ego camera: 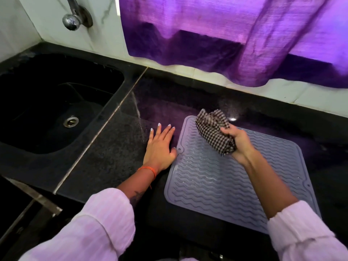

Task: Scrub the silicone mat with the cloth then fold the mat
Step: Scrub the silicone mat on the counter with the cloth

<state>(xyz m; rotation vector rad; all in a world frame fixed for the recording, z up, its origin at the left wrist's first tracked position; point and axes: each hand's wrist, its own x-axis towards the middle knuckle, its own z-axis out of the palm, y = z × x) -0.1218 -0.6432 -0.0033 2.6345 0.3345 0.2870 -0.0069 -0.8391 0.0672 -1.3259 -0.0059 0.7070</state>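
A grey silicone mat (216,181) with wavy ridges lies flat on the black counter, its surface looking wet in places. My right hand (238,143) grips a bunched brown-and-white checked cloth (212,129) over the mat's far part. The cloth's upper end sticks up past the mat's far left corner. My left hand (160,146) rests flat on the counter with fingers straight, its thumb touching the mat's left edge near a small hole.
A black sink (54,108) with a metal drain is set into the counter (105,157) on the left, below a chrome tap (72,17). A purple curtain (235,38) hangs along the white tiled back wall. The counter's front edge runs close to the mat's near side.
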